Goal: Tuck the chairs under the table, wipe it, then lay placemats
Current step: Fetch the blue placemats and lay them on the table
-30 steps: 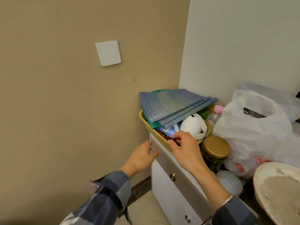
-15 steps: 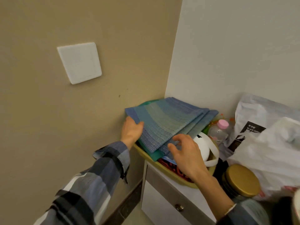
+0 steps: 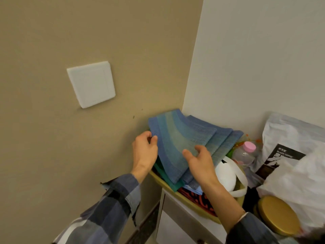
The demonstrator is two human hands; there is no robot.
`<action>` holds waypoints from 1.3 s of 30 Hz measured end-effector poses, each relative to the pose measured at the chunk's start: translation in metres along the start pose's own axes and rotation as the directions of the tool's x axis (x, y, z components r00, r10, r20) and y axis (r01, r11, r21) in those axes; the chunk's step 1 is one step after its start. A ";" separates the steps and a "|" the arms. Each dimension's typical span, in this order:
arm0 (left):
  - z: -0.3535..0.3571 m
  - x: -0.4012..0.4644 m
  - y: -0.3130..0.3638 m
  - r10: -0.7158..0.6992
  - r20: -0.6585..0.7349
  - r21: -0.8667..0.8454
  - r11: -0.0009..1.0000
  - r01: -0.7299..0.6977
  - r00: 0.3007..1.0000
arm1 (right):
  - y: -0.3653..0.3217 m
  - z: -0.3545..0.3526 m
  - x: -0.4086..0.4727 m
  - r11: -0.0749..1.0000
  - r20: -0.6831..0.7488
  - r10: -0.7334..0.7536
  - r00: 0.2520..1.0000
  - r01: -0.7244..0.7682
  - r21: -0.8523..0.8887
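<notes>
Room corner, tan wall left, white wall right; small cabinet surface [image 3: 184,206] crowded. Placemats [image 3: 177,143], blue-green, stacked fanned atop yellow basket [image 3: 168,184]. Left hand [image 3: 145,152] pinches the top mat's left edge; right hand [image 3: 199,160] rests on the near part, fingers curled over it. Risk: lifting the stack may drag lower mats askew, or tip the basket and knock the pink-capped bottle [image 3: 245,153] just right.
</notes>
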State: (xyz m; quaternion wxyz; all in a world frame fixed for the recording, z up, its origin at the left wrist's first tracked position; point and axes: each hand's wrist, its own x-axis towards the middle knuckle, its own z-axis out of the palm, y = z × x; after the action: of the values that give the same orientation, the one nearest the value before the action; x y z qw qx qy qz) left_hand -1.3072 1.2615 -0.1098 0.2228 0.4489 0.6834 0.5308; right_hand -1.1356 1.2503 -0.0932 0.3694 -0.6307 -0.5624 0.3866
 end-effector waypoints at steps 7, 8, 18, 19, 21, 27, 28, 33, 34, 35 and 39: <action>-0.034 -0.019 0.028 0.069 -0.163 -0.001 0.998 -0.070 0.984 | -0.014 0.026 -0.013 0.976 0.119 -0.195 0.974 0.204 -0.074; -0.038 -0.023 0.034 0.063 -0.181 -0.002 0.998 -0.065 0.982 | -0.018 0.029 -0.020 0.964 0.170 -0.248 0.954 0.261 -0.058; -0.077 -0.114 0.107 -0.099 -0.307 -0.255 0.967 0.019 0.947 | -0.048 -0.011 -0.085 0.649 0.239 -0.708 0.664 0.746 -0.151; -0.081 -0.124 0.114 -0.058 -0.334 -0.239 0.971 -0.025 0.941 | -0.054 -0.022 -0.086 0.629 0.263 -0.725 0.637 0.767 -0.123; -0.094 -0.152 0.119 0.011 -0.409 -0.140 0.987 -0.074 0.913 | -0.066 -0.044 -0.092 0.586 0.370 -0.747 0.552 0.810 -0.026; -0.147 -0.240 0.119 0.019 -0.486 -0.018 0.999 -0.031 0.874 | -0.091 -0.060 -0.119 0.434 0.702 -0.692 0.168 0.874 0.218; -0.156 -0.259 0.121 0.013 -0.491 -0.020 0.999 -0.026 0.871 | -0.090 -0.058 -0.130 0.428 0.743 -0.660 0.106 0.867 0.256; -0.196 -0.359 0.104 -0.065 -0.499 0.018 0.996 0.086 0.864 | -0.075 -0.046 -0.188 0.451 0.805 -0.594 -0.020 0.820 0.353; -0.202 -0.382 0.100 -0.092 -0.504 0.025 0.992 0.122 0.859 | -0.073 -0.044 -0.199 0.463 0.820 -0.571 -0.036 0.811 0.358; -0.210 -0.409 0.096 -0.136 -0.530 0.023 0.984 0.174 0.837 | -0.072 -0.042 -0.216 0.454 0.829 -0.554 -0.072 0.809 0.374; -0.229 -0.521 0.093 -0.228 -0.648 0.006 0.953 0.304 0.727 | -0.068 -0.035 -0.298 0.439 0.847 -0.498 -0.187 0.787 0.432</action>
State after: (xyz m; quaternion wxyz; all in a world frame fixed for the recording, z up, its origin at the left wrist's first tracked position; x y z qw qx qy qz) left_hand -1.1914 0.7016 -0.0362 0.0250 0.1502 0.8039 0.5749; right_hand -1.1530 0.9589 0.0050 0.0273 0.0703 -0.9365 0.3425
